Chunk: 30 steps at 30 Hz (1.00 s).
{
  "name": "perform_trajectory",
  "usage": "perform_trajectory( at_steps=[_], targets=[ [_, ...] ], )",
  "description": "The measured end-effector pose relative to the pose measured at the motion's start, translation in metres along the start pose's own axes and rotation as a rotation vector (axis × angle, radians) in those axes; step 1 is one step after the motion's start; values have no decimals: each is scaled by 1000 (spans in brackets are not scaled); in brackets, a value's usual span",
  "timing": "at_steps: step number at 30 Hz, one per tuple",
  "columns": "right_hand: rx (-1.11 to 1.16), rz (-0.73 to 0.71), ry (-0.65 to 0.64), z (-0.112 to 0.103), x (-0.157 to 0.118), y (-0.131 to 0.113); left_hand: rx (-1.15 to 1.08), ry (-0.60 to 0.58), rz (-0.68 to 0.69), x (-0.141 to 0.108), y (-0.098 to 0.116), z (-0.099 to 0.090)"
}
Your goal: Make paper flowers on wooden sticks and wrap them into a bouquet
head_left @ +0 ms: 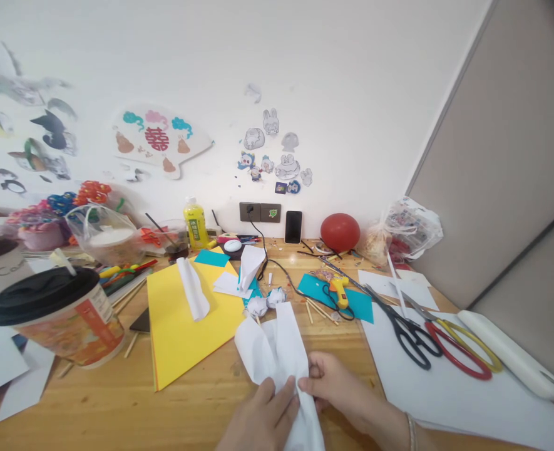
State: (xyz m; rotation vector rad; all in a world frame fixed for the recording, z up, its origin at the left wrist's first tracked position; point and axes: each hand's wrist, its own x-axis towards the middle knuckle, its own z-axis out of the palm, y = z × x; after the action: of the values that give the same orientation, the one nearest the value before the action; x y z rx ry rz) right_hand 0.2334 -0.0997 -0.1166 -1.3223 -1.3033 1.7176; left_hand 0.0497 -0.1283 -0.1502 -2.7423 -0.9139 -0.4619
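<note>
A folded sheet of white paper lies at the front middle of the wooden table, its upper part split into two flaps. My left hand presses on the paper from the lower left, its fingers close together on the folds. At the paper's right edge, my right hand pinches the sheet between thumb and fingers, a bracelet on that wrist. Just beyond the paper are crumpled white paper balls.
Yellow sheets and a large paper cup stand left. Black-handled scissors, red-handled scissors and white sheets are right. Behind are a yellow glue gun, a red balloon and a phone.
</note>
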Motion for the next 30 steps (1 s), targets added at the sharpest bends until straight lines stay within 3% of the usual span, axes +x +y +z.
perform_trajectory(
  at_steps=[5, 11, 17, 20, 30],
  targets=[
    [-161, 2, 112, 5, 6, 9, -13, -2, -3, 0, -1, -1],
    [-695, -130, 338, 4, 5, 6, -12, -72, -6, 1, -2, -12],
    [-925, -174, 382, 5, -6, 5, -21, 10, -9, 0, -2, -12],
    [-970, -213, 373, 4, -6, 5, -32, -9, -16, 1, -1, -12],
    [-881, -131, 384, -3, 3, -16, 23, -164, 24, 6, -1, -8]
  ],
)
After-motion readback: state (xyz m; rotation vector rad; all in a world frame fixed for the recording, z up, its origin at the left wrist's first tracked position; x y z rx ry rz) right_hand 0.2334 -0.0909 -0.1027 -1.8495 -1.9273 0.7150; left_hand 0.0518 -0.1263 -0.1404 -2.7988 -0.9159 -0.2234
